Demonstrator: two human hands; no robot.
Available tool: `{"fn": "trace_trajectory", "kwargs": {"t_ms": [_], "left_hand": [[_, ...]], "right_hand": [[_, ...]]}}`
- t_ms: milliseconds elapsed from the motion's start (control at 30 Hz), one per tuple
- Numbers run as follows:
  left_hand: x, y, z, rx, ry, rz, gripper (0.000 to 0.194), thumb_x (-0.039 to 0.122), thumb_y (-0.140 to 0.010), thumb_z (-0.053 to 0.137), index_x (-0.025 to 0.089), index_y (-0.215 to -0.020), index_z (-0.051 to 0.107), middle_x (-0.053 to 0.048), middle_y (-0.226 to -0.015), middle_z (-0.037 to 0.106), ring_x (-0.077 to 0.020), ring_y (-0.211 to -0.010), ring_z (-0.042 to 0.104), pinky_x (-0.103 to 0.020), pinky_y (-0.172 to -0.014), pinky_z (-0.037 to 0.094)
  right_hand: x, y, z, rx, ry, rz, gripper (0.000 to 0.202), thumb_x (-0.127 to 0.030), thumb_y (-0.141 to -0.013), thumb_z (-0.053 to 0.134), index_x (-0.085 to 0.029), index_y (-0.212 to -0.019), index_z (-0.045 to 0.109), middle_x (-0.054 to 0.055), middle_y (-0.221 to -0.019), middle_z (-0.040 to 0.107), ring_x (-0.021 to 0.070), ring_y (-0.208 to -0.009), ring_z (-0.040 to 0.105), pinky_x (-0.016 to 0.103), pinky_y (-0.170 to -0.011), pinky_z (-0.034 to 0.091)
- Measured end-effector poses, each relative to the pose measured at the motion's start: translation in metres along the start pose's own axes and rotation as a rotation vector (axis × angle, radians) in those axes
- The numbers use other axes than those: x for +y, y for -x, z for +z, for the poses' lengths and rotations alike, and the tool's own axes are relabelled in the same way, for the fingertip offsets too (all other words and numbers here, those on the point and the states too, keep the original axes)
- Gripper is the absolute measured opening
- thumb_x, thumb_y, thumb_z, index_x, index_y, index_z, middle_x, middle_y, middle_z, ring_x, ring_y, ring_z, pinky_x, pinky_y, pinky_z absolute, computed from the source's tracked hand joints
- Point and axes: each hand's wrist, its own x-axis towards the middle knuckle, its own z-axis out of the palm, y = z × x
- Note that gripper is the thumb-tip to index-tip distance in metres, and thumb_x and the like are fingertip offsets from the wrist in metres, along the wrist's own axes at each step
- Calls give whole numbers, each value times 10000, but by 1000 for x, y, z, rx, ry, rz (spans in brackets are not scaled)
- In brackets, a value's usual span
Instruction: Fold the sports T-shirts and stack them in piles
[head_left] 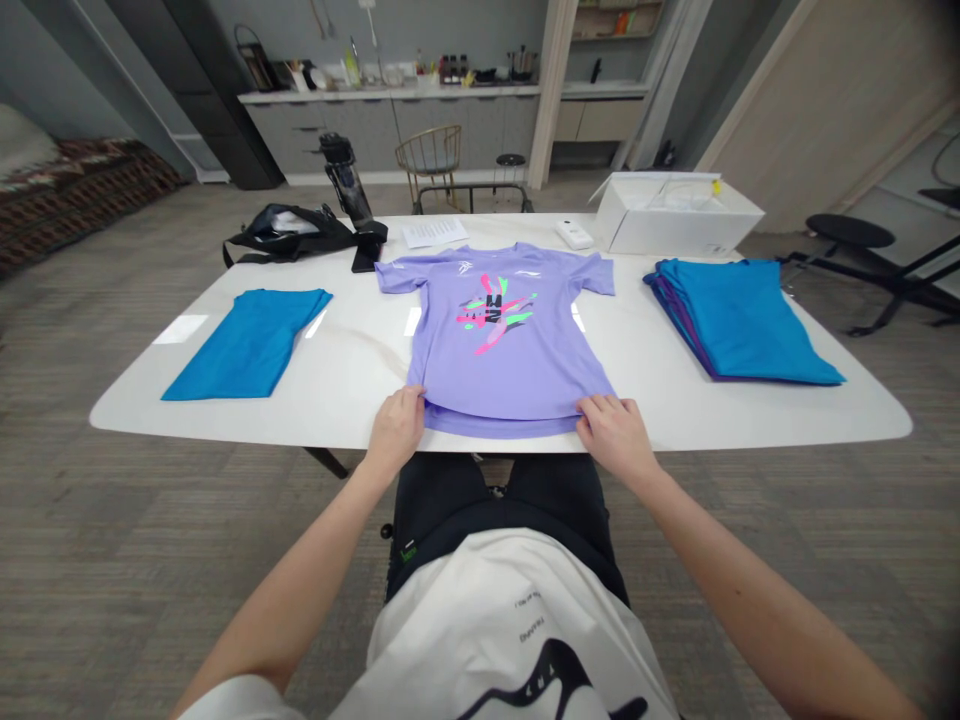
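As left hand (398, 428) and right hand (615, 432) pinch it, one shirt (507, 345) lies flat.
Flanking: one blue garment (244, 345), one stack (742, 322).

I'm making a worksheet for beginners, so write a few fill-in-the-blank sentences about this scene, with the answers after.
Of the collar and hem of the purple shirt, the left hand and right hand touch the ____.
The shirt lies on a ____ table.
The folded stack, in front of the white box, lies nearer the ____ hand.
Missing words: hem, white, right.
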Motion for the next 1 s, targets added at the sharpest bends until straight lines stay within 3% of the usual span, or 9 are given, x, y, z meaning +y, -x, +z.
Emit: {"fn": "trace_trajectory", "kwargs": {"t_ms": [133,333,567,667,833,1000], "left_hand": [[-2,-1,-9,-106,-170,8,332,165,-942,506,159,-1261,599,-146,-1121,680,-320,-1036,626,-462,-889,478],[-17,4,-12,-183,-223,-4,297,150,-978,451,167,-1200,647,-127,-1025,687,-302,-979,640,-430,-859,472],[-25,17,-25,-35,-112,-12,278,126,-978,450,161,-1166,652,-130,-1109,655,-262,-1020,627,-366,-924,508],[-24,19,-29,-43,-151,-11,277,112,-961,462,168,-1137,668,-134,-1098,663,-287,-1021,620,-411,-920,509],[-26,22,-32,-84,-136,-37,270,111,-945,475,183,-1119,667,-120,-1074,680,-289,-1007,637,-413,-871,523],[-29,25,-41,-56,-131,-67,253,133,-959,456,195,-1077,671,-117,-1093,667,-276,-1029,635,-390,-872,532]], "right_hand": [[7,1,-2,-19,59,133,260,-215,-1019,442,-177,-1133,673,120,-1042,697,272,-959,570,395,-796,296],[21,11,-4,-38,106,253,285,-190,-1020,416,-186,-1132,679,128,-1058,700,282,-957,583,388,-745,302],[40,24,-9,36,61,221,253,-187,-1010,426,-171,-1096,663,115,-980,688,270,-959,605,383,-820,368],[41,27,-9,-32,69,270,226,-196,-1002,438,-175,-1111,635,114,-1010,673,255,-925,620,345,-707,374],[43,28,-10,-192,82,306,214,-223,-1004,457,-192,-1150,610,92,-1005,671,210,-771,632,323,-544,274],[55,28,-21,-48,71,339,195,-218,-1006,453,-199,-1119,610,82,-1034,668,215,-814,637,324,-554,287]]}}
